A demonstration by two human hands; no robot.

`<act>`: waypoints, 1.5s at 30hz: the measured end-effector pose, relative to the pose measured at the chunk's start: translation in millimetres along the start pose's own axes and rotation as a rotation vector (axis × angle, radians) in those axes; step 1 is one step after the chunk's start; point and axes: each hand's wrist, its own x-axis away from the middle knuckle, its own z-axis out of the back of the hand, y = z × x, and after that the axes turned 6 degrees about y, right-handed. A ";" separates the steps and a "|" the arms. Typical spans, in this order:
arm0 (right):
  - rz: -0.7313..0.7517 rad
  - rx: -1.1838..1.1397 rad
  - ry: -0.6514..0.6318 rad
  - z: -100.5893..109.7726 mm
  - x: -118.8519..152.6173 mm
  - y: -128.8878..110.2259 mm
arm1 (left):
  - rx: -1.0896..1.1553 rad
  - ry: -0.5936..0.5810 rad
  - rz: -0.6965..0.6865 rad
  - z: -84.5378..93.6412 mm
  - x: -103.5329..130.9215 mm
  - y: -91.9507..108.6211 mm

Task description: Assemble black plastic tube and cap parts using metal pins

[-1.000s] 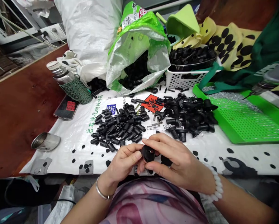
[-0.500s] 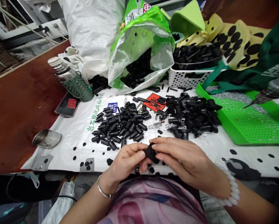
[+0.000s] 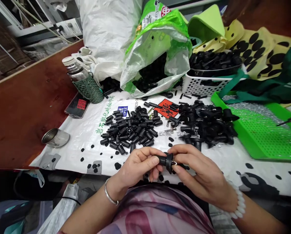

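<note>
My left hand [image 3: 145, 164] pinches the ribbed barrel of a black flanged plastic part [image 3: 169, 162] between thumb and fingers, just over the table's front edge. At its wide end my right hand [image 3: 196, 172] is closed, with thumb and fingertips around the flange side. A small shiny metal tab [image 3: 174, 163] sticks out there by the right fingertips. Beyond the hands lies a pile of short black ribbed barrels [image 3: 133, 128]. To its right is a heap of black flanged parts [image 3: 206, 122], some with bits of metal showing.
A metal cup [image 3: 56, 137], a phone [image 3: 77, 105] and a flask [image 3: 83, 81] stand on the left. Behind are a green-white bag [image 3: 157, 42] of black parts and a white basket [image 3: 204, 86]. On the right lies a green tray [image 3: 259, 136] with small metal pieces, near a screwdriver tip [image 3: 284, 123].
The flanged part has turned so that its barrel and metal tab now show. My right fingers have shifted from over the flange to its right side. The whole view has shifted slightly.
</note>
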 end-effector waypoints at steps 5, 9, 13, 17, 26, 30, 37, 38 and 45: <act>0.020 0.087 0.028 -0.3 3.4 0.7 | -0.003 0.043 0.007 -0.6 -1.2 -1.0; -0.014 0.048 0.063 -2.9 8.0 0.7 | -0.029 0.057 -0.017 -3.6 -0.8 0.1; -0.155 -0.096 0.132 -10.8 16.5 2.1 | -0.061 0.066 -0.010 -7.7 -1.4 1.8; -0.154 -0.115 0.172 -15.4 21.2 3.2 | -0.072 0.043 -0.027 -10.1 -2.4 1.1; -0.109 -0.032 0.196 -21.5 22.7 0.9 | -0.749 0.116 -0.361 -13.7 5.0 4.5; -0.237 -0.174 0.298 -28.1 24.8 -4.2 | -0.989 0.108 -0.750 -13.7 6.1 2.5; -0.222 -0.177 0.268 -26.8 18.3 -8.0 | -0.642 0.098 -0.503 -11.9 5.1 -0.4; -0.179 -0.151 0.248 -26.5 18.0 -8.0 | -0.630 0.108 -0.448 -12.6 5.1 -0.1; -0.208 -0.166 0.205 -28.4 23.4 -10.7 | -1.055 0.168 -0.790 -18.3 1.5 1.5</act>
